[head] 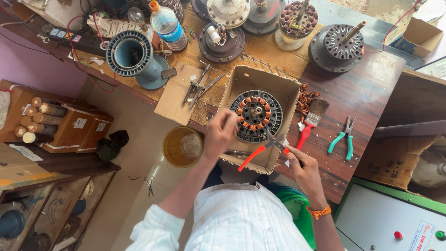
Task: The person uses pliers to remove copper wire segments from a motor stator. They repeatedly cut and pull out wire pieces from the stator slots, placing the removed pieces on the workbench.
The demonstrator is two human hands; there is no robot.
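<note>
right hand (301,168) gripping orange pliers (261,149), left hand (220,134) on stator (256,115)

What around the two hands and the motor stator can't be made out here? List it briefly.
- Head view: the left hand is blurred, so what its fingers pinch is unclear.
- The right hand covers one handle of the orange pliers.
- The pliers' tips at the stator are too small to judge.
- The cardboard box walls hide the stator's underside.
</note>
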